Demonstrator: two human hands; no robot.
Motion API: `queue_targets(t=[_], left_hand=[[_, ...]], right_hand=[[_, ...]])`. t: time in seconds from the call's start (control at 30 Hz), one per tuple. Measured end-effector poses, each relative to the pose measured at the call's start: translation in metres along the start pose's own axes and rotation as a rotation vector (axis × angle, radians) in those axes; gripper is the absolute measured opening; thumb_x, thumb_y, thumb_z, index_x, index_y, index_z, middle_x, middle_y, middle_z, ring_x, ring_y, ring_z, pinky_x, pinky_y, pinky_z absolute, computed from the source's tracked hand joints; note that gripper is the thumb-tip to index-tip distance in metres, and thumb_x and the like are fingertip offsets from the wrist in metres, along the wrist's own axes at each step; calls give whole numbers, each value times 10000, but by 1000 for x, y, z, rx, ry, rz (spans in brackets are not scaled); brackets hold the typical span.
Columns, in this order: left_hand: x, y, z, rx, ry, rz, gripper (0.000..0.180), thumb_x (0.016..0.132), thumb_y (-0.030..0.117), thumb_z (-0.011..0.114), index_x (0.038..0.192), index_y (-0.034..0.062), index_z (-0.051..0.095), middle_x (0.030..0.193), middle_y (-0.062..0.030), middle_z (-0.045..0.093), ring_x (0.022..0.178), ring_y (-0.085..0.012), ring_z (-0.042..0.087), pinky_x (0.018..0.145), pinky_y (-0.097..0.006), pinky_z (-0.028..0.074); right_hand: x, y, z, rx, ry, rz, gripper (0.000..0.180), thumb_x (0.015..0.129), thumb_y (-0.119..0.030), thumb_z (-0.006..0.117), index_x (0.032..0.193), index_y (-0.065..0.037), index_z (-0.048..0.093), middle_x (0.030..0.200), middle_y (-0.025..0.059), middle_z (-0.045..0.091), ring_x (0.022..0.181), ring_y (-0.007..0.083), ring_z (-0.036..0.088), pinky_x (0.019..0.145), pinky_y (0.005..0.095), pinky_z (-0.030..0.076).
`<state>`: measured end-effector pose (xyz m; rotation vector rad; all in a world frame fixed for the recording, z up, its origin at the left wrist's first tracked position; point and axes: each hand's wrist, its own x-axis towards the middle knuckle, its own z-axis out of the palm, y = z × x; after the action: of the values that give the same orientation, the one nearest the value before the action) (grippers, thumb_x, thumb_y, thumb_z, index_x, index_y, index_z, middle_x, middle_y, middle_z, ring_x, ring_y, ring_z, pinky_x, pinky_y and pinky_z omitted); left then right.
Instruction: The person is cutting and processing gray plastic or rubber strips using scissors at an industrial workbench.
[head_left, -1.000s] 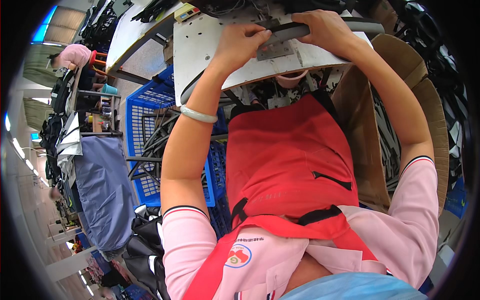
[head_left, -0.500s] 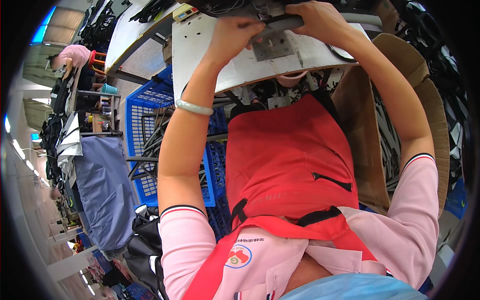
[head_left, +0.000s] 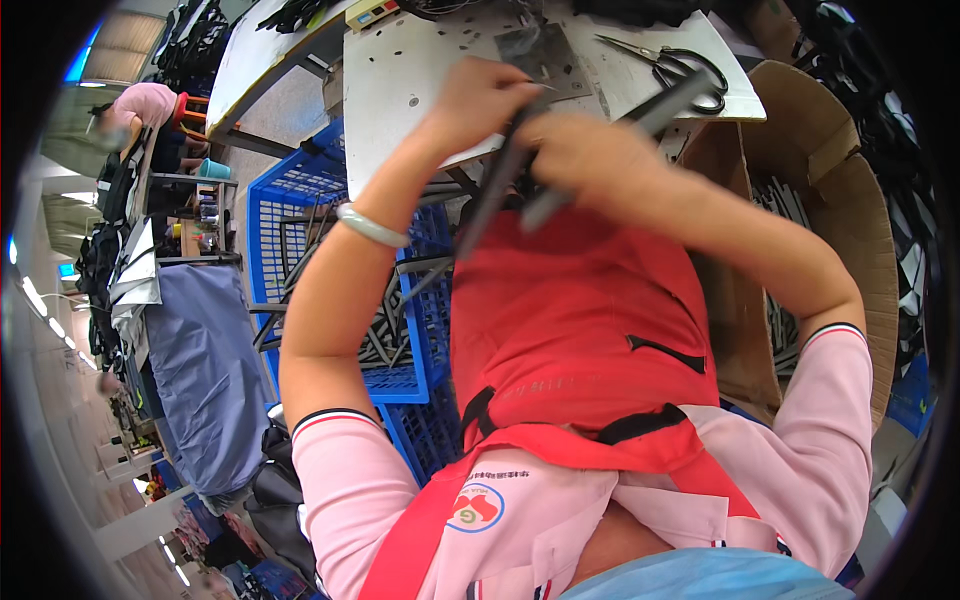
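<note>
Over the front edge of the white table, my left hand (head_left: 485, 105) is closed, its fingertips pinching the upper end of a dark strip (head_left: 490, 195) that hangs down past the edge. My right hand (head_left: 595, 155) is beside it, fingers curled around a grey strip (head_left: 675, 105) that slants from upper right to lower left. Both strips and the right hand are smeared by motion. How the strips join, if they do, I cannot make out. Black-handled scissors (head_left: 690, 75) lie on the tabletop beyond my right hand, partly behind the grey strip.
The white table (head_left: 385, 100) bears a metal plate (head_left: 565, 70) and small dark scraps. Blue crates (head_left: 410, 385) of grey strips stand to the left, a cardboard box (head_left: 850, 240) of strips to the right. Far left, a person (head_left: 145, 105) bends over another worktable.
Both hands have come back from the machine at the far side of the table toward me, bringing the strips with them. The scissors and more of the metal plate now show.
</note>
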<state>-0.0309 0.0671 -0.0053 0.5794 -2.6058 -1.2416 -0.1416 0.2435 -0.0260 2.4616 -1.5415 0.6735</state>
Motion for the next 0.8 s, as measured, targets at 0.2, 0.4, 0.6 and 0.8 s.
queue_targets(t=[0.2, 0.4, 0.6, 0.8], left_hand=[[4, 57, 46, -346, -77, -84, 320, 883, 260, 667, 1015, -30, 686, 818, -57, 673, 663, -128, 615, 598, -255, 526], [-46, -36, 45, -224, -453, -168, 367, 976, 311, 537, 1032, -34, 650, 829, -67, 674, 840, -147, 637, 792, -307, 520], [-62, 37, 3, -429, -229, -242, 303, 908, 287, 657, 1045, 19, 687, 692, -18, 636, 546, -62, 524, 501, -206, 420], [-31, 46, -21, -47, 54, 24, 329, 870, 270, 706, 1049, -5, 700, 670, 1, 604, 561, -45, 498, 490, -186, 361]], right_hand=[[10, -50, 41, -82, -421, 8, 111, 799, -158, 559, 822, -52, 583, 895, 134, 656, 906, 284, 654, 733, 398, 530], [-13, 14, -30, 0, -345, 388, 298, 772, -248, 695, 1006, -86, 605, 812, 148, 672, 769, 336, 666, 658, 437, 532], [-29, 53, -81, 127, 39, 492, 542, 787, -371, 722, 1118, 31, 572, 881, 227, 626, 845, 377, 615, 724, 409, 472], [-19, 60, -94, -25, -37, 387, 507, 744, -268, 767, 1112, 10, 556, 945, 211, 630, 888, 376, 612, 778, 425, 473]])
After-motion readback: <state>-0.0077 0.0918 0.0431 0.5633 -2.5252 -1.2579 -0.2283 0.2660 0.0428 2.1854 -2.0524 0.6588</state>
